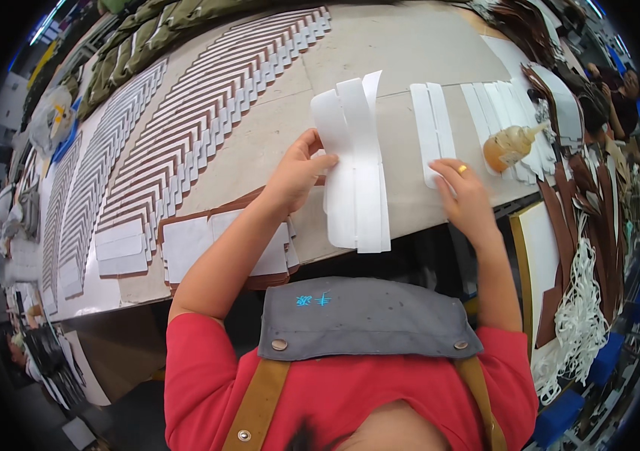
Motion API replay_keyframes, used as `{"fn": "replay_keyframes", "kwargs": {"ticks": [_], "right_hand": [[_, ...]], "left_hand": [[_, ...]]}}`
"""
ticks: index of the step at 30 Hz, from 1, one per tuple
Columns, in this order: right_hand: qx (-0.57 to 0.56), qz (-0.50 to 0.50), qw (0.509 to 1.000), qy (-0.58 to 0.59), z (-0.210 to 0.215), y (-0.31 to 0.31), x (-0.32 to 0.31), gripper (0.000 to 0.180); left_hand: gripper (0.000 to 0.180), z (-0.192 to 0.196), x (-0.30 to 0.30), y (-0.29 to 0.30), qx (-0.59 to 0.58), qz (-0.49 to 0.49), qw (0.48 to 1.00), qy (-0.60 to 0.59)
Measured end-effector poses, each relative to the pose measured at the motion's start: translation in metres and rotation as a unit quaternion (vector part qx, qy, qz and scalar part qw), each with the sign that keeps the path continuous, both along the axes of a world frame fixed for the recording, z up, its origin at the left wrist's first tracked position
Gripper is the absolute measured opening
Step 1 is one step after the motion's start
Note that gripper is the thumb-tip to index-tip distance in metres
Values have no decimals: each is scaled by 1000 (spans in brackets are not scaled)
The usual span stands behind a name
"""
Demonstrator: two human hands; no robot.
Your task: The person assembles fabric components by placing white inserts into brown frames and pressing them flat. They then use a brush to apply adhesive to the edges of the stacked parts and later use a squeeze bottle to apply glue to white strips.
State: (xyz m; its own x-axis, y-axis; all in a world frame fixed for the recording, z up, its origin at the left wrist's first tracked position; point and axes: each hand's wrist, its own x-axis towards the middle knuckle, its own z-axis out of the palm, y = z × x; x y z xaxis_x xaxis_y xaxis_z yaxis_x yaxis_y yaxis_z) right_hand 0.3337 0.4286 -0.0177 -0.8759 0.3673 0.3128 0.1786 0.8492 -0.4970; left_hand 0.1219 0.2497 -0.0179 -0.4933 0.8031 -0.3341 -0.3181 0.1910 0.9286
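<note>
My left hand (301,169) grips several white flat panels (344,192) near their left edge, thumb in front, and they stand up above the table's front edge. One sheet at the back of the bunch curls away at the top. My right hand (464,197), a ring on one finger, has its fingers apart at the lower end of a white slotted panel (433,124) that lies on the table. The fingertips touch that panel's edge. Right of it is a squeeze bottle (508,148) of amber liquid, its nozzle toward the right, among overlapping white strips (485,105).
Long overlapping rows of brown-and-white pieces (207,105) cover the table's left side. A stack of brown-backed white panels (188,244) sits by my left forearm. Brown strips (560,278) and white cords (579,316) hang at the right. Olive fabric (147,45) lies along the back.
</note>
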Motion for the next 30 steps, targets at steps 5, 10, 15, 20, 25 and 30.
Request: {"fn": "replay_keyframes", "kwargs": {"ticks": [5,10,15,20,25,30], "right_hand": [[-520,19,854,17,-8,-23,-53,28],[-614,-43,788,11,-17,-26,-72,26],[-493,-67,867,-16,-34,-8,-65,30],[-316,-132,939,-31,-32,-11,-59,33],[64,-134,988,49,-8,-30,-57,35],[-546,7,838,18,5,-42,-73,23]], "left_hand": [[38,-13,14,11,27,-18,999,-23],[31,-25,-1,-4,-17,-13,997,80],[22,8,-25,-19,98,124,983,91],[20,3,-35,-20,93,93,985,113],[19,-7,-25,-15,71,45,989,118],[20,-4,-16,-7,79,12,991,108]]}}
